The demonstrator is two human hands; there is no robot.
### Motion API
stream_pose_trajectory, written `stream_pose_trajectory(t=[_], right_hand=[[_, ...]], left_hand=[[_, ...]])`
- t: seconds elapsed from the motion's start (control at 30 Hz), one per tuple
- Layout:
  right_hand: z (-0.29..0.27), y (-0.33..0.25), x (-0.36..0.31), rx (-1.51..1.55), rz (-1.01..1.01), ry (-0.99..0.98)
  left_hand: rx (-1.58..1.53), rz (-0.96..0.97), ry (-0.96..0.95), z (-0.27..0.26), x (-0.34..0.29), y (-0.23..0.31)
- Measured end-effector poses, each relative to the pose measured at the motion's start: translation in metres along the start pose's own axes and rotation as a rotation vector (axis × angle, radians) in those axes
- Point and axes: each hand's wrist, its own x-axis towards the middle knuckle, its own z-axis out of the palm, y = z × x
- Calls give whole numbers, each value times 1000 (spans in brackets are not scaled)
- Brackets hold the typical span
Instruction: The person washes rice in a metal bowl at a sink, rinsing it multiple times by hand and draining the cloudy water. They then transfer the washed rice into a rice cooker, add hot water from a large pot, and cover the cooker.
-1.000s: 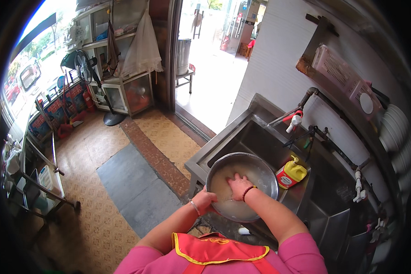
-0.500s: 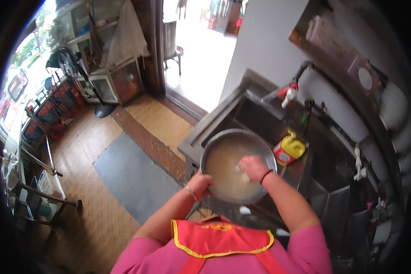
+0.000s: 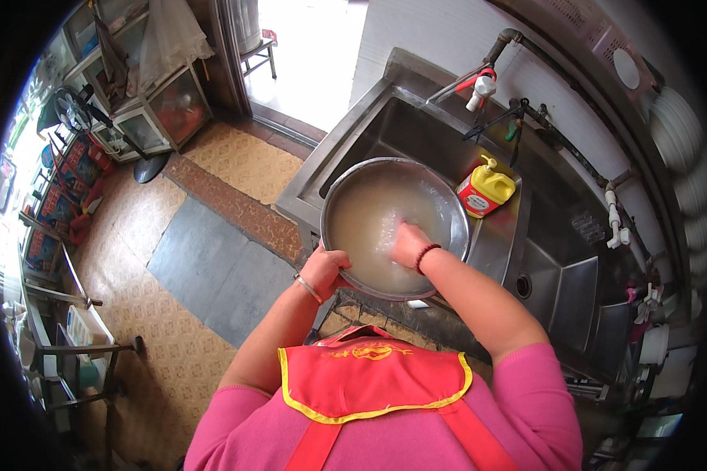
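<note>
A large round metal basin (image 3: 457, 228) rests at the front edge of the sink, full of cloudy, pale-brown water (image 3: 369, 206). My left hand (image 3: 324, 268) is closed on its near-left rim, thumb over the top. My right hand (image 3: 411, 246) dips into the water right of the middle. Its fingers are under the surface, and the murk hides whether they hold anything. A whitish patch shows in the water beside those fingertips. Just right of the basin stands a yellow jug-shaped bottle (image 3: 491, 187) with a red and white label.
The steel sink (image 3: 377, 129) has further basins on the right, one with a drain (image 3: 524, 284). A tap with a red handle (image 3: 483, 85) reaches over it from the wall pipe. Stacked white plates (image 3: 675, 129) stand far right. At left are a wheeled rack (image 3: 86, 348), a fan and a cabinet.
My right hand has sunk deeper into the water and its fingers have gone under. The view has shifted, so the basin sits higher in the picture. My left hand keeps the rim.
</note>
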Motion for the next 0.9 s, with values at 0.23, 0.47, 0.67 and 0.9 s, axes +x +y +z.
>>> stream_pose_trajectory(t=[0.23,0.47,0.67,0.9], right_hand=[[-11,-22,23,593,36,50],[-47,-30,29,-1,-358,419],[-53,-25,23,-161,-91,51],[-39,-10,-7,-283,-105,-70]], left_hand=[[-25,5,8,-3,3,-1],[-27,7,46,-6,4,-6],[-15,-12,46,-9,10,-7],[-45,64,70,4,4,-5]])
